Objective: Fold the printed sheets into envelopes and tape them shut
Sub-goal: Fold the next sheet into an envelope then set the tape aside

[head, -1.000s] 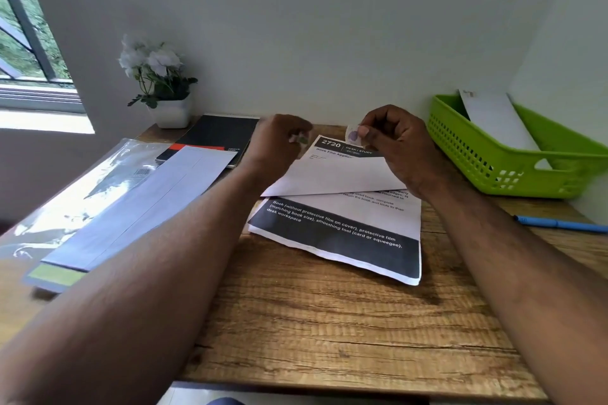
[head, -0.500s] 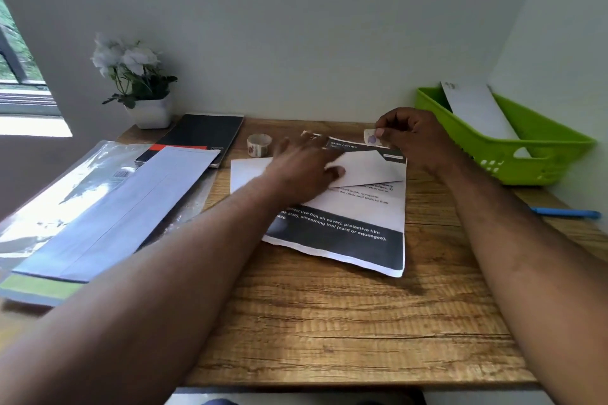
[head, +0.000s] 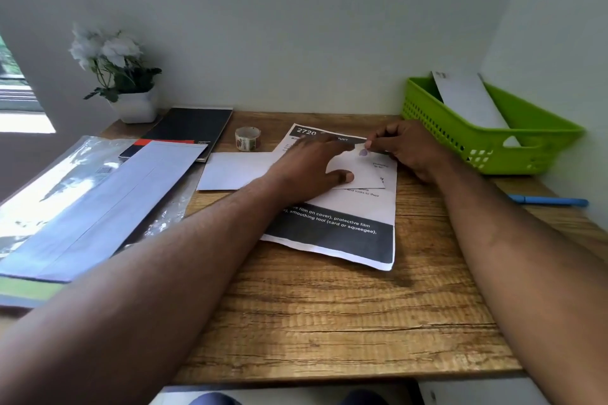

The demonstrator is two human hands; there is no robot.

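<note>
A folded white envelope point(head: 230, 171) lies across a printed sheet point(head: 345, 233) with dark bands, in the middle of the wooden desk point(head: 329, 322). My left hand point(head: 306, 168) lies flat on the envelope, fingers spread, thumb pressing its lower edge. My right hand point(head: 408, 148) pinches a small piece of patterned tape point(head: 362, 151) at the envelope's upper right edge. The roll of patterned tape point(head: 247, 139) stands just behind the envelope, left of the sheet's top.
A green plastic basket point(head: 460, 141) at the back right holds a finished white envelope point(head: 467, 99). A blue pen point(head: 546, 200) lies at the right. Black notebook point(head: 194, 128), clear plastic sleeve with papers point(head: 92, 204) and a potted white flower point(head: 125, 82) fill the left.
My left hand has come down from the tape roll and now presses flat on the envelope. My right hand has brought the tape piece down onto the envelope's edge.
</note>
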